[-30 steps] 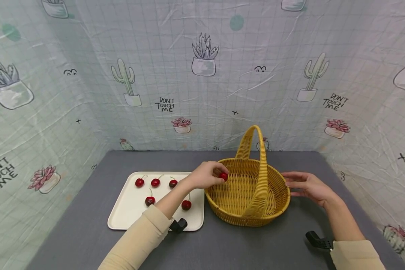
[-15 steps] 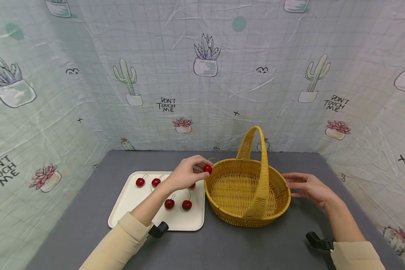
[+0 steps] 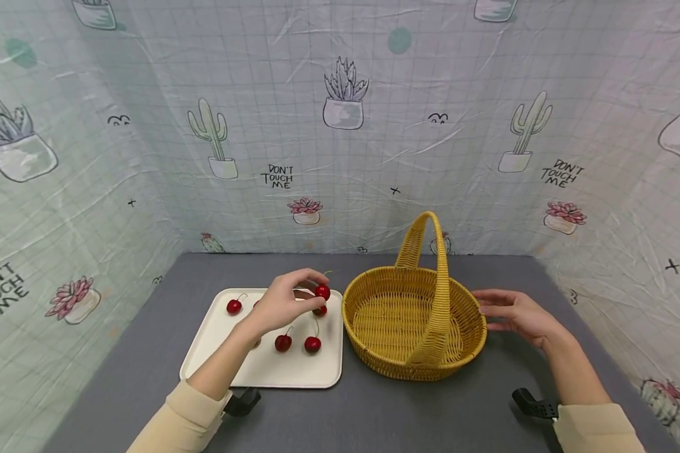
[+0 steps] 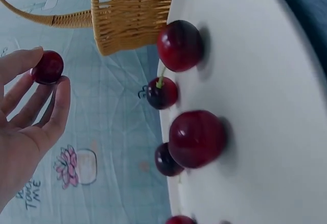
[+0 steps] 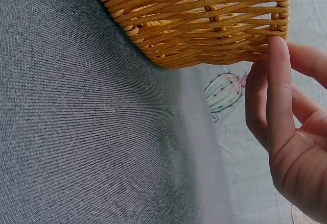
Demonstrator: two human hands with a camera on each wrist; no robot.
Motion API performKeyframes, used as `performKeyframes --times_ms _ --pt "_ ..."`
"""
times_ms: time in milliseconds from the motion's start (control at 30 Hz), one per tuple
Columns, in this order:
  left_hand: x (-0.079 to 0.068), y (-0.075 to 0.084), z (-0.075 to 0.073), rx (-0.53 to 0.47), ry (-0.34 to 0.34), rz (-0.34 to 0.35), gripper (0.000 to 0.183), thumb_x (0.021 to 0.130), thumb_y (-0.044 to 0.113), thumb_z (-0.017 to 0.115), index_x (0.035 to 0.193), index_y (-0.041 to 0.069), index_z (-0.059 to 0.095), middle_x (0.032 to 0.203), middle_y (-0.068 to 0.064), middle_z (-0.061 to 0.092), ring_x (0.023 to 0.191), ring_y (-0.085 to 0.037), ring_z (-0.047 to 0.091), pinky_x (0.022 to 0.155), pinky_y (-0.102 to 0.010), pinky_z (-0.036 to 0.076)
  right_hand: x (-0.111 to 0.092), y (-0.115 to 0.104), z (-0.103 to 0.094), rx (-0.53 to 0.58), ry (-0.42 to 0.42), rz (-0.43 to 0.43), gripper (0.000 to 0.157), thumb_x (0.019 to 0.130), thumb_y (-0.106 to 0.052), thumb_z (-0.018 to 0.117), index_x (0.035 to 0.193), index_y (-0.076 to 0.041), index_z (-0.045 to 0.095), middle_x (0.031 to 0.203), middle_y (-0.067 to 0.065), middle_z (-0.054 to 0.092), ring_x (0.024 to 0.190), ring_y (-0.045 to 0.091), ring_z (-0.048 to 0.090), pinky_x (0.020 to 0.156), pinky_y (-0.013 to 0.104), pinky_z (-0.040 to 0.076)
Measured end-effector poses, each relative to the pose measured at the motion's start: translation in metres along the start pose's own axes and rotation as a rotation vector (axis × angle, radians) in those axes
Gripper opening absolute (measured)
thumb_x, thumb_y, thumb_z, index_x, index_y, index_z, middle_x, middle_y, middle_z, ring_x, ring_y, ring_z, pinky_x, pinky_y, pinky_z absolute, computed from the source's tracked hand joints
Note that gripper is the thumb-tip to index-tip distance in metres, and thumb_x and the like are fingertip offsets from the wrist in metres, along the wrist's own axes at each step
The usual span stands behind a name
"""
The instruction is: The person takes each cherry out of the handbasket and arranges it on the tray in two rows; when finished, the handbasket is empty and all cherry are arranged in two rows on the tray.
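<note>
Between thumb and fingertips, my left hand [image 3: 283, 302] pinches a dark red cherry [image 3: 322, 291] above the right back part of a white tray [image 3: 221, 368]. The same cherry [image 4: 48, 67] hangs apart from the tray in the left wrist view. More cherries lie on the tray, including one [image 3: 312, 344] near its right side and one [image 3: 234, 307] at the back left; the left hand partly covers others. My right hand [image 3: 524, 318] touches the right rim of a yellow wicker basket [image 3: 374, 358] with extended fingers. Only woven floor shows inside the basket.
The basket's tall arched handle [image 3: 442, 289] rises across its middle. Tray and basket stand side by side on a dark grey table [image 3: 385, 415]. A patterned cloth [image 3: 340, 207] hangs behind and at both sides.
My left hand has moved left, from the basket's left rim to over the tray, still pinching the cherry. The right hand has stayed at the basket.
</note>
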State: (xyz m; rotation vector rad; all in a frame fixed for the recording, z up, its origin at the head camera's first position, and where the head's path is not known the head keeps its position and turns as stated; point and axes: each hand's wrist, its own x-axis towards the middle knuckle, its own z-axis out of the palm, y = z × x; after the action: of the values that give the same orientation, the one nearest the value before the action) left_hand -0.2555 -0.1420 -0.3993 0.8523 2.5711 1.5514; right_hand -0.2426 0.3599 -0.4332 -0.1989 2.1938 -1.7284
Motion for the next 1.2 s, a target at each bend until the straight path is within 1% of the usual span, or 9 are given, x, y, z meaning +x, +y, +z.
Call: performKeyframes --times_ms 167,300,500,667,767,867,1000,1067,1200 --pt "-0.016 -0.01 -0.008 -0.028 0.051 -0.066 0.029 0.093 0.012 0.078 0.12 0.008 0.067 0.119 -0.007 0.067 0.107 -0.025 0.067 0.088 -0.038 0.057 0.0 0.001 -0.001 -0.003 -0.01 -0.001 0.06 0.104 -0.018 0.064 0.152 0.009 0.04 0.132 0.006 0.063 0.11 0.014 0.066 0.089 0.041 0.057" --pt "-0.026 -0.017 -0.017 -0.034 0.076 -0.096 0.027 0.094 0.01 0.077 0.118 0.006 0.067 0.114 -0.01 0.068 0.107 -0.027 0.067 0.084 -0.035 0.058 0.0 0.001 -0.001 0.005 -0.02 -0.006 0.06 0.104 -0.016 0.063 0.153 0.009 0.039 0.134 0.005 0.062 0.111 0.013 0.066 0.089 0.04 0.057" --pt "-0.039 -0.026 -0.033 0.014 0.11 -0.132 0.025 0.092 0.011 0.079 0.115 0.013 0.07 0.11 -0.005 0.07 0.101 -0.022 0.068 0.084 -0.032 0.057 -0.001 0.0 0.0 0.012 -0.034 -0.01 0.059 0.105 -0.015 0.061 0.153 0.011 0.037 0.136 0.011 0.061 0.111 0.013 0.066 0.089 0.04 0.057" --pt "-0.051 -0.033 -0.048 0.042 0.127 -0.157 0.024 0.092 0.013 0.08 0.114 0.014 0.071 0.11 -0.005 0.071 0.101 -0.026 0.068 0.079 -0.034 0.058 0.0 0.0 0.0 0.014 -0.022 -0.003 0.059 0.105 -0.014 0.061 0.152 0.01 0.037 0.135 0.009 0.062 0.11 0.013 0.067 0.088 0.04 0.058" --pt "-0.059 -0.037 -0.057 0.044 0.121 -0.166 0.025 0.092 0.014 0.08 0.115 0.014 0.071 0.11 -0.006 0.071 0.101 -0.031 0.068 0.077 -0.039 0.059 -0.001 0.0 0.0 0.013 -0.022 -0.006 0.058 0.105 -0.014 0.061 0.152 0.011 0.038 0.134 0.007 0.063 0.11 0.014 0.067 0.088 0.04 0.058" --pt "-0.067 -0.041 -0.066 0.083 0.103 -0.167 0.026 0.091 0.014 0.08 0.116 0.014 0.071 0.109 -0.004 0.071 0.101 -0.032 0.068 0.079 -0.04 0.059 -0.001 -0.001 0.0 0.018 -0.02 -0.012 0.058 0.104 -0.015 0.062 0.152 0.01 0.039 0.132 0.004 0.064 0.11 0.014 0.067 0.088 0.04 0.058" --pt "-0.079 -0.047 -0.075 0.188 0.083 -0.153 0.027 0.091 0.015 0.082 0.116 0.012 0.073 0.11 0.001 0.07 0.098 -0.025 0.068 0.085 -0.037 0.056 -0.001 -0.001 -0.001 0.019 -0.022 -0.021 0.058 0.104 -0.015 0.064 0.151 0.01 0.041 0.13 0.0 0.065 0.109 0.015 0.067 0.088 0.041 0.058" --pt "-0.084 -0.05 -0.08 0.227 0.077 -0.149 0.027 0.091 0.016 0.082 0.116 0.012 0.073 0.11 0.003 0.07 0.097 -0.022 0.067 0.087 -0.039 0.055 -0.002 -0.001 -0.001 0.017 -0.028 -0.024 0.058 0.104 -0.016 0.063 0.151 0.01 0.04 0.13 0.0 0.065 0.11 0.015 0.067 0.088 0.041 0.058" --pt "-0.093 -0.051 -0.087 0.266 0.054 -0.15 0.027 0.091 0.017 0.081 0.116 0.01 0.073 0.109 0.005 0.069 0.097 -0.019 0.066 0.088 -0.042 0.054 -0.002 -0.001 -0.001 0.017 -0.024 -0.018 0.059 0.104 -0.016 0.063 0.151 0.01 0.04 0.131 0.001 0.064 0.11 0.015 0.067 0.089 0.041 0.058"
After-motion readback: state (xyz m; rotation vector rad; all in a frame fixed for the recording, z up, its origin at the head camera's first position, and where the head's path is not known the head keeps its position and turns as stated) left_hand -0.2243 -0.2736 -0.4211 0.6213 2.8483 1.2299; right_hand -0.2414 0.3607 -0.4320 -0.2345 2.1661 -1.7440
